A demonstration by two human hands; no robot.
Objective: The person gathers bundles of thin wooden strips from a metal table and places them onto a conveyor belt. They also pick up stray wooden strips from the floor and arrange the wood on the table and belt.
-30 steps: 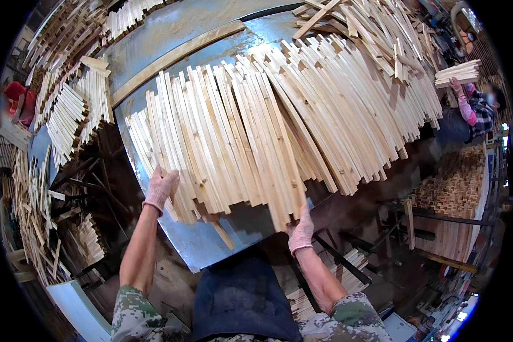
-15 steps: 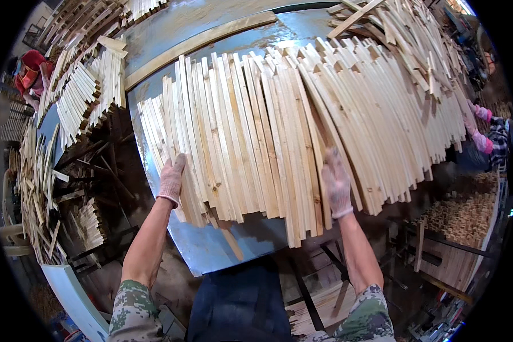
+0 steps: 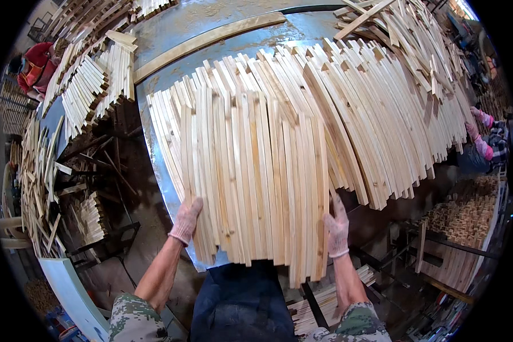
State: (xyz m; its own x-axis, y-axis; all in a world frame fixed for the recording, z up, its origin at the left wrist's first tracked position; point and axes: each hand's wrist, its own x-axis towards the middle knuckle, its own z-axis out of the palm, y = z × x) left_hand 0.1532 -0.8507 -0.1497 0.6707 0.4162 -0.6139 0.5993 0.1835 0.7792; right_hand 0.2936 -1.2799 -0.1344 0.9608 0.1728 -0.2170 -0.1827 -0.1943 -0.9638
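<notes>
A wide batch of pale wooden slats (image 3: 251,171) lies side by side on a blue-grey metal table (image 3: 154,188), their near ends hanging over its front edge. My left hand (image 3: 186,221), in a pink knit glove, presses flat against the batch's left side. On the right side, my gloved right hand (image 3: 337,227) pushes inward. The slats are squeezed together between both palms. More slats (image 3: 393,108) fan out to the right across the table.
Stacks of cut slats (image 3: 91,85) sit at the upper left, loose offcuts (image 3: 37,188) at the far left. Another person's sleeved arm (image 3: 484,134) reaches in at the right edge. Wooden pieces fill a bin (image 3: 467,216) at lower right.
Both hands have closed in on a narrower batch of slats, pulled nearer to me and squared up. My right hand moved from on top of the slats to their right side.
</notes>
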